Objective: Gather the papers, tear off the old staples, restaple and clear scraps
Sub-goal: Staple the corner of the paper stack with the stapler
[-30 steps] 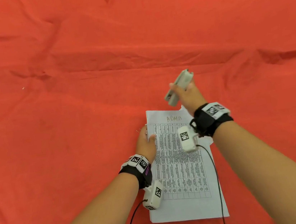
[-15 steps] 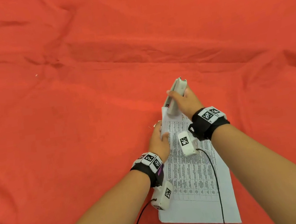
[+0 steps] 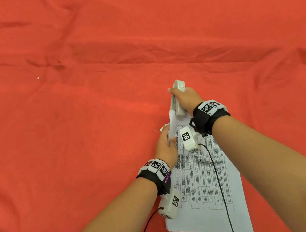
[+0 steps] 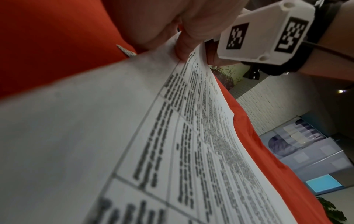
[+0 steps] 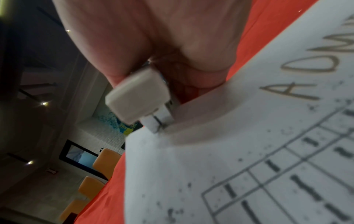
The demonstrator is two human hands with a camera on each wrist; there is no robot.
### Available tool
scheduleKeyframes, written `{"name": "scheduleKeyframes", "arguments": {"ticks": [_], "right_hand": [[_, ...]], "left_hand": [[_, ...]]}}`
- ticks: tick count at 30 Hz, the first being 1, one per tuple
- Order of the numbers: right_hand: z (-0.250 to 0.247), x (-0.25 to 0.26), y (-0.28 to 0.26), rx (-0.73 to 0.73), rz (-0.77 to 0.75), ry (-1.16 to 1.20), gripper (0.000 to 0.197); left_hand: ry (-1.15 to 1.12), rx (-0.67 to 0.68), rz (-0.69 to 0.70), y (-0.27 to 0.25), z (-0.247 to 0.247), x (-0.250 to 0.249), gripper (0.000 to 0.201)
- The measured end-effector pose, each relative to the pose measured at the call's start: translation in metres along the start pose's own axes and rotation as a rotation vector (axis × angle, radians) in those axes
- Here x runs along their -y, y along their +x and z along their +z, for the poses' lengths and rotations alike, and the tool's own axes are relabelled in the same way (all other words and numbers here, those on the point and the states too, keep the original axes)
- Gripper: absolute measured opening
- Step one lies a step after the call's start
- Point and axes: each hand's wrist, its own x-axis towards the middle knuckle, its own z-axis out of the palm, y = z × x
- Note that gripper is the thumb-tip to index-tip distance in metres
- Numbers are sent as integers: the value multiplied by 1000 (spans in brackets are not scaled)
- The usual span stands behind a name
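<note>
A stack of white papers [image 3: 202, 183] printed with a table lies on the red cloth near the front edge. My left hand [image 3: 166, 145] pinches the stack's left edge near the top and lifts that corner; the thumb shows on the papers [image 4: 134, 121] in the left wrist view. My right hand [image 3: 184, 98] grips a pale grey stapler [image 3: 177, 101], its mouth set over the lifted top-left corner. In the right wrist view the stapler [image 5: 138, 98] sits on the corner of the papers [image 5: 239, 159]. Small torn scraps [image 3: 162, 128] lie beside the left hand.
The red cloth [image 3: 88, 105] covers the whole table, wrinkled across the middle. A tiny white speck [image 3: 38, 78] lies far left. The table's front edge runs just below the papers. Orange chairs [image 5: 107, 160] stand beyond the table in the right wrist view.
My right hand has brought the stapler down and leftwards from above the page onto the top-left corner. My left hand has lifted that corner off the cloth.
</note>
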Motion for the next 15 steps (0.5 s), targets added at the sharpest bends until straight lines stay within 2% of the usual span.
{"name": "scheduleKeyframes", "arguments": {"ticks": [7, 12, 15], "right_hand": [[3, 7, -6, -44, -19, -7, 40], [3, 6, -9, -80, -67, -1, 36], [4, 5, -10, -93, -61, 42, 33]], "left_hand": [[1, -1, 50, -3, 1, -7, 47], [11, 14, 29, -4, 1, -6, 46], [12, 37, 15, -12, -2, -15, 37]]}}
